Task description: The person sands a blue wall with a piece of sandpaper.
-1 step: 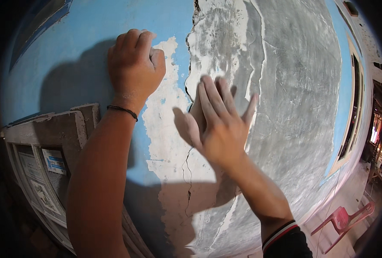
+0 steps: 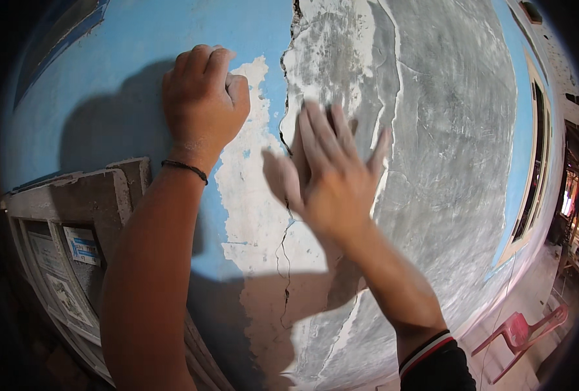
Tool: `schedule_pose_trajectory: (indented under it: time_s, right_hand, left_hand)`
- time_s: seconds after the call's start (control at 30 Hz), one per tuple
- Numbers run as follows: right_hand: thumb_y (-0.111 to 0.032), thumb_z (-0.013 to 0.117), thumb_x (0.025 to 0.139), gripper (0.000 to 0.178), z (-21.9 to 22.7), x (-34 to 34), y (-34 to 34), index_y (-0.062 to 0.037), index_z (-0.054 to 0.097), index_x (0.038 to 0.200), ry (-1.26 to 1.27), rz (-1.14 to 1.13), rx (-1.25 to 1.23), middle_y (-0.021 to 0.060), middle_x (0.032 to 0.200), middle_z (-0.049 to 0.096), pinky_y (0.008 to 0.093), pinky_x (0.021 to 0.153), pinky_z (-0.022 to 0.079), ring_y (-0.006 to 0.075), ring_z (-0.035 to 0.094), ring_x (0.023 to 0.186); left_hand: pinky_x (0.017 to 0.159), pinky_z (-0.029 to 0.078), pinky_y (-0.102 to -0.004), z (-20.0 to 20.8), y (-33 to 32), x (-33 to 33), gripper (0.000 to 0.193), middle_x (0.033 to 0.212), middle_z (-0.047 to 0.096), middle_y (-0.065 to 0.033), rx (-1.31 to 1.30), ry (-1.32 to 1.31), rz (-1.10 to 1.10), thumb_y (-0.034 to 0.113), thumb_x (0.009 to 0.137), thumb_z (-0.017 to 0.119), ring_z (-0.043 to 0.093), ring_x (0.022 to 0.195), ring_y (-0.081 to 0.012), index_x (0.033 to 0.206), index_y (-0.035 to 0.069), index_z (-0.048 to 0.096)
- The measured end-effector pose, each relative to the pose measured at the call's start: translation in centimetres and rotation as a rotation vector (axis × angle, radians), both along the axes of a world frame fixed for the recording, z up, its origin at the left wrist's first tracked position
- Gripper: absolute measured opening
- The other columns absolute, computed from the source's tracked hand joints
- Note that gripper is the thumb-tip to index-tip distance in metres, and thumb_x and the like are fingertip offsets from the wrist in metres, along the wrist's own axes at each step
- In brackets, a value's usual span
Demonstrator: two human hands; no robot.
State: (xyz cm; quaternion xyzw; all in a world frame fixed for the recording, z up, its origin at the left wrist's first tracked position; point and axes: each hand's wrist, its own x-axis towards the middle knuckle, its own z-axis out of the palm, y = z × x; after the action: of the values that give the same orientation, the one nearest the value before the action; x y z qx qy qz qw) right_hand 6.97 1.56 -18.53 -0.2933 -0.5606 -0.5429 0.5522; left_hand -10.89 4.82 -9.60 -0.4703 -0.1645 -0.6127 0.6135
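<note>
My left hand [image 2: 205,104] is closed in a fist against the blue-painted part of the wall [image 2: 172,26], a dark cord around its wrist. The curled fingers hide whatever they may hold. To its right, my right hand [image 2: 335,176] is open, its dusty fingers spread over the bare plaster strip, and looks laid on the wall. A long crack [image 2: 285,137] runs down beside that hand and continues below it. White patches of exposed plaster [image 2: 247,195] lie between the blue paint and the grey cement area [image 2: 452,124].
A worn wooden frame with panes [image 2: 74,202] stands against the wall at lower left. A window frame [image 2: 530,176] is set in the wall at right. Lower right, a red plastic chair [image 2: 517,331] stands on the pale floor. Arm shadows fall across the wall.
My right hand has shifted slightly up and to the left along the plaster. My left hand has stayed nearly still.
</note>
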Motion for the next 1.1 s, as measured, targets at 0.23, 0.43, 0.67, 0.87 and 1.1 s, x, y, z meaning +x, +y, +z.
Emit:
schedule_pose_trajectory:
  time_s: [0.23,0.43,0.67,0.87,1.1]
  right_hand:
    - [-0.041,0.052,0.09,0.052,6.2,0.5,0.6,0.0025,0.063,0.117,0.001,-0.032,0.092,0.0153,0.127,0.06,0.0659,0.108,0.018,0.0324,0.052,0.124]
    - [-0.046,0.056,0.087,0.056,-1.1,0.7,0.0,0.0025,0.065,0.113,-0.047,-0.066,0.005,0.014,0.125,0.061,0.0653,0.106,0.022,0.0307,0.053,0.122]
    - [-0.042,0.054,0.087,0.048,6.3,-0.3,0.4,0.0029,0.071,0.094,-0.016,-0.092,0.154,0.0184,0.118,0.062,0.0666,0.105,0.023,0.0345,0.056,0.114]
    - [-0.045,0.056,0.086,0.055,0.7,0.9,0.1,0.0072,0.07,0.096,-0.088,-0.036,0.13,0.023,0.107,0.066,0.0621,0.11,0.019,0.0359,0.065,0.102]
    - [-0.043,0.055,0.086,0.053,5.7,0.6,0.1,0.007,0.07,0.096,-0.119,-0.14,0.218,0.0228,0.106,0.067,0.0615,0.11,0.021,0.0366,0.065,0.101]
  left_hand:
    - [0.078,0.046,-0.0401,-0.3,-0.3,0.0,0.025,0.097,0.064,-0.0064,-0.062,0.002,-0.025,0.002,0.076,0.058,0.06,0.089,-0.0272,0.1,0.009,0.063]
    - [0.077,0.046,-0.041,-0.3,0.3,-0.3,0.022,0.093,0.059,-0.0058,-0.014,0.004,-0.016,0.008,0.072,0.062,0.058,0.091,-0.0264,0.094,0.009,0.063]
    - [0.078,0.047,-0.0413,0.3,0.4,-0.1,0.021,0.095,0.06,-0.0063,0.017,0.018,0.001,0.009,0.072,0.063,0.058,0.091,-0.0273,0.093,0.01,0.064]
    - [0.078,0.046,-0.0407,-0.1,0.6,-0.2,0.02,0.094,0.06,-0.007,0.005,0.007,-0.011,0.008,0.075,0.061,0.058,0.091,-0.0284,0.095,0.01,0.063]
    - [0.078,0.045,-0.0402,-0.1,0.0,-0.1,0.021,0.093,0.06,-0.0053,-0.01,-0.025,-0.033,0.006,0.077,0.058,0.057,0.09,-0.0277,0.096,0.01,0.064]
